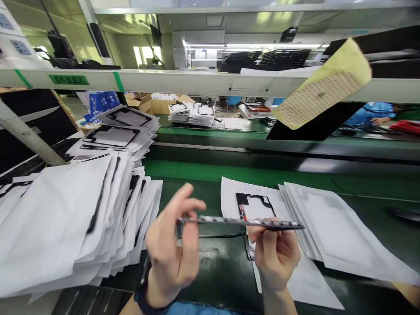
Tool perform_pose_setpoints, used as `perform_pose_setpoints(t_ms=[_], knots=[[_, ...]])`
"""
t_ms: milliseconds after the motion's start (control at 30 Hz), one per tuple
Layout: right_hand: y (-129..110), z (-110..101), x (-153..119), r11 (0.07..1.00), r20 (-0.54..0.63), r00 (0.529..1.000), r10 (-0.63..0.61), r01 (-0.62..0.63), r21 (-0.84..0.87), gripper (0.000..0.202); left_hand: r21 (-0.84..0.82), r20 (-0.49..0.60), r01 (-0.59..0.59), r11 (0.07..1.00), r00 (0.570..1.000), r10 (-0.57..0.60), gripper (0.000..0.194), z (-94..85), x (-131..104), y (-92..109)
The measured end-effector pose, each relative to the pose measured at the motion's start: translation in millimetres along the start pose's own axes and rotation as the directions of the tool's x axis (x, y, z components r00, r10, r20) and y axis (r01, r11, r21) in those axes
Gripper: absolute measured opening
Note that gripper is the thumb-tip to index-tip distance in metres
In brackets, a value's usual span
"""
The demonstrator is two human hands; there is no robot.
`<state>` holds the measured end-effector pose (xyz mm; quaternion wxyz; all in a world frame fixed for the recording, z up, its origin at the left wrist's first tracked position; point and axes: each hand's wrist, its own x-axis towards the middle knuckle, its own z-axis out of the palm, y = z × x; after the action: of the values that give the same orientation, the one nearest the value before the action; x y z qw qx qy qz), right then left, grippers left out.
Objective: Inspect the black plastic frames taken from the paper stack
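Edge-on in front of me is a thin black rectangular frame [226, 221], held level above the bench. My left hand [173, 245] grips its left end between thumb and fingers, with the index finger raised above the edge. The fingers of my right hand [275, 253] are closed on its right part from below. Beneath and behind it, a second black frame [241, 201] with a small red spot lies on a white printed sheet [229, 192]. The held frame and my right hand hide part of that second frame.
Piled at left are white sheets [49, 218] interleaved with black frames. More white sheets [344, 227] lie at right, near a bare forearm [407, 293] at the edge. A yellow sticker sheet [324, 87] hangs from the white rail [197, 81]. Behind it, a person in blue [370, 114] sits.
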<state>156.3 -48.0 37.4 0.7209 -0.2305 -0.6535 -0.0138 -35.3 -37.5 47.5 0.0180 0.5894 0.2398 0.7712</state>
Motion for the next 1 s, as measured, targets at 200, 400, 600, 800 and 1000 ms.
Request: perform_pose_setpoints(t_ms=[200, 400, 600, 800, 1000], knots=[[-30.2, 0.8, 19.2, 0.866, 0.338, 0.885, -0.321, 0.419, -0.274, 0.031, 0.064, 0.196, -0.28, 0.958, 0.945, 0.263, 0.036, 0.3, 11.5, 3.8], [-54.7, 7.9, 26.2, 0.803, 0.482, 0.81, -0.335, 0.513, -0.304, 0.031, -0.009, 0.217, -0.254, 0.967, 0.944, 0.249, 0.026, -7.0, 7.9, 18.9], [-62.5, 4.1, 24.8, 0.792, 0.549, 0.777, -0.309, 0.53, -0.305, 0.024, 0.044, 0.115, -0.261, 0.964, 0.96, 0.255, 0.032, -3.8, 2.8, 24.8], [-61.1, 5.0, 25.5, 0.791, 0.525, 0.781, -0.339, 0.538, -0.29, 0.025, 0.05, 0.059, -0.194, 0.98, 0.98, 0.191, 0.034, 1.4, 4.4, 31.5], [-60.5, 8.2, 22.8, 0.766, 0.524, 0.768, -0.369, 0.57, -0.298, 0.02, 0.085, 0.015, -0.28, 0.956, 0.96, 0.28, 0.039, 6.2, 11.4, 35.8]])
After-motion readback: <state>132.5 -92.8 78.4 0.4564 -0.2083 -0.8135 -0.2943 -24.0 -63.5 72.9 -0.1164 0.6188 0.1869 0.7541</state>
